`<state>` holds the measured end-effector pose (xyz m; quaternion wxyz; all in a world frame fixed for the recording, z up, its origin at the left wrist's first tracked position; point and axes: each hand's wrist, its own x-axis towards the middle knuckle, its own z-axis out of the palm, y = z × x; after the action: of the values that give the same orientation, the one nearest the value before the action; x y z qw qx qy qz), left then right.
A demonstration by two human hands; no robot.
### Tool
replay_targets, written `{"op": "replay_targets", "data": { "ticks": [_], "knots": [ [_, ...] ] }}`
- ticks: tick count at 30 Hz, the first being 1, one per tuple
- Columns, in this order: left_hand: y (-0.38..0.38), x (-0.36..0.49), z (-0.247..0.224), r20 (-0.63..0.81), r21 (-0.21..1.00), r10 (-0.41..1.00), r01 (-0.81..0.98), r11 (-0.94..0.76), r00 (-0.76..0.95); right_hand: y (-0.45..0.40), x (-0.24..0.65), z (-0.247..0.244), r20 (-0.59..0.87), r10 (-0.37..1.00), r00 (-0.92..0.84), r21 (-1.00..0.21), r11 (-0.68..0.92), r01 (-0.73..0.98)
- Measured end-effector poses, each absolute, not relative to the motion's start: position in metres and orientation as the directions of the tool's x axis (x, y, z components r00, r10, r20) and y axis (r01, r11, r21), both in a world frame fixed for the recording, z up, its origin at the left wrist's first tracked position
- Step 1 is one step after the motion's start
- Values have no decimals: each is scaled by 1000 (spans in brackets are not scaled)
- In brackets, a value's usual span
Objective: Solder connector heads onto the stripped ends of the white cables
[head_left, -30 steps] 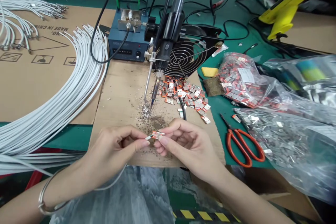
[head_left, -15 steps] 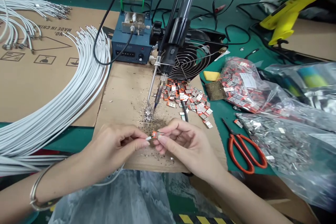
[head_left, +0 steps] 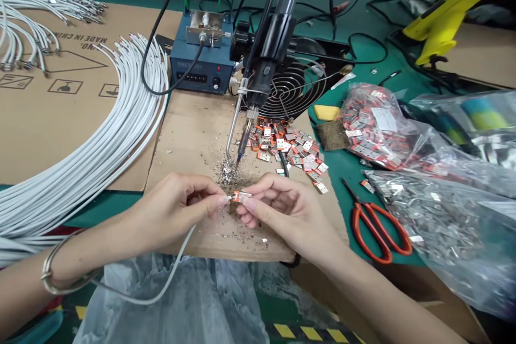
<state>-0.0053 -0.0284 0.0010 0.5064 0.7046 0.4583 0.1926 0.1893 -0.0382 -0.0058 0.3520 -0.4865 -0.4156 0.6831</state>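
Note:
My left hand (head_left: 191, 199) pinches the end of a white cable (head_left: 171, 274), which loops down over my lap. Between thumb and fingertips my right hand (head_left: 278, 204) grips a small orange and silver USB connector (head_left: 242, 196). The cable end meets the connector's left end, though whether they are joined cannot be made out. Just above both hands are the soldering iron tip (head_left: 239, 157) and a thin bent metal tube (head_left: 230, 142), with bits of solder (head_left: 228, 172) scattered beneath. More orange and silver connectors (head_left: 296, 150) lie in a pile behind my right hand.
A white cable bundle (head_left: 133, 102) lies left. Behind are a blue solder feeder (head_left: 201, 67) and a black fan (head_left: 296, 86). Red-handled scissors (head_left: 379, 231), a bag of connectors (head_left: 374, 123) and a bag of metal parts (head_left: 431, 220) lie right. A yellow sponge (head_left: 326, 113) sits beyond the pile.
Both hands have risen slightly. The cable end has come up against the connector, which now lies more level with its silver side showing. More of the cable's loop shows below my left hand.

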Motion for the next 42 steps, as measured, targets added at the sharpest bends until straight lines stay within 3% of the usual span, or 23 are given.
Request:
{"op": "replay_targets", "data": {
  "ticks": [18,27,42],
  "knots": [
    [11,-4,2,-301,903,773,427,44,558,-8,189,-11,-353,885,-302,-911,-399,-106],
    [14,4,12,-455,870,745,422,255,488,-7,192,-15,-324,892,-316,-901,-392,-183],
    [11,5,5,-391,904,785,360,230,480,-6,193,-16,-335,884,-327,-889,-412,-202]
  ]
}}
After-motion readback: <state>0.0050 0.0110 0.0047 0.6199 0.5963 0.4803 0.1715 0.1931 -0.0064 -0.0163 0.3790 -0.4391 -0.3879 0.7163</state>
